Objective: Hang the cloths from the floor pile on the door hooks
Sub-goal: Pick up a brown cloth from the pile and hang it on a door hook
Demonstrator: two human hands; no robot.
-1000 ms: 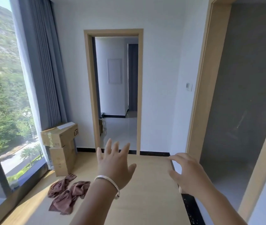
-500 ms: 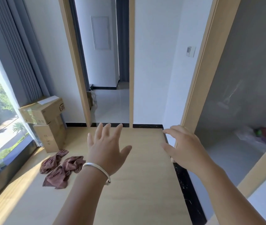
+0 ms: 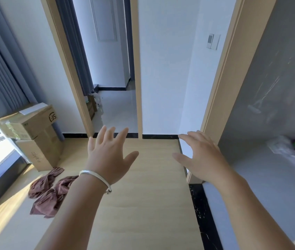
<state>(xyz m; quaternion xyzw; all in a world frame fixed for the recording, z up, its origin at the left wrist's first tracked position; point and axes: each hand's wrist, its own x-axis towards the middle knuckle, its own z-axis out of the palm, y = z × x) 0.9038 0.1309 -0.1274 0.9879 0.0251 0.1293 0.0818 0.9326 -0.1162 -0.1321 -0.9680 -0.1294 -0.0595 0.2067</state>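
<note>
A pile of crumpled reddish-brown cloths point(image 3: 50, 191) lies on the wooden floor at the lower left, partly hidden behind my left forearm. My left hand point(image 3: 109, 156), with a silver bangle on the wrist, is stretched out in front with fingers spread and holds nothing. It hovers to the right of the pile, apart from it. My right hand point(image 3: 200, 156) is also held out, fingers relaxed and empty, near the corner of the right door frame point(image 3: 220, 98). No door hooks are in view.
Two stacked cardboard boxes point(image 3: 35, 136) stand by the window and grey curtain point(image 3: 2, 65) at the left, just behind the cloths. An open doorway point(image 3: 114, 105) leads ahead to a white-tiled room. At the right another opening shows a grey floor with a plastic bag point(image 3: 291, 150).
The view has tilted down and moved closer to the floor and doorway. Both hands stay stretched out and empty, in much the same pose. The cloths have not moved.
</note>
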